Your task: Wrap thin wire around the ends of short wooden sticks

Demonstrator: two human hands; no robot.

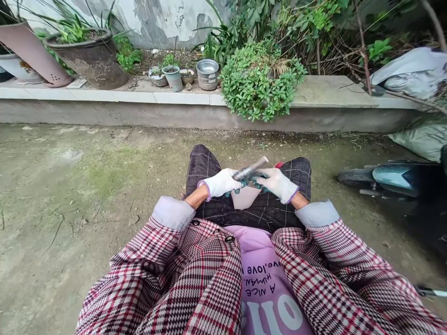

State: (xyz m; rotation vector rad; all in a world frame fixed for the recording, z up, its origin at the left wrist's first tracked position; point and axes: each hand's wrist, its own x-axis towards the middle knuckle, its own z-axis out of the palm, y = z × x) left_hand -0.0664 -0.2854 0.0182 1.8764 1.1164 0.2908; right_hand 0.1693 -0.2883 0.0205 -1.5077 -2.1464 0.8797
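Note:
Both my hands wear white work gloves with dark green coated fingers and purple cuffs, and they meet above my lap. My left hand is closed around a short grey rod that looks wound with wire. Its pale, blunt end tilts up to the right. Close against the rod, my right hand has its fingers wrapped round a dark, curved piece. Whether that piece is part of the rod or a separate tool, I cannot tell. Below the hands, a pale flat surface shows between my thighs.
Ahead runs a low tiled ledge with a large dark pot, small pots, a metal pot and a leafy bush. At right stand a dark wheeled vehicle and pale sacks. Mossy ground lies around me.

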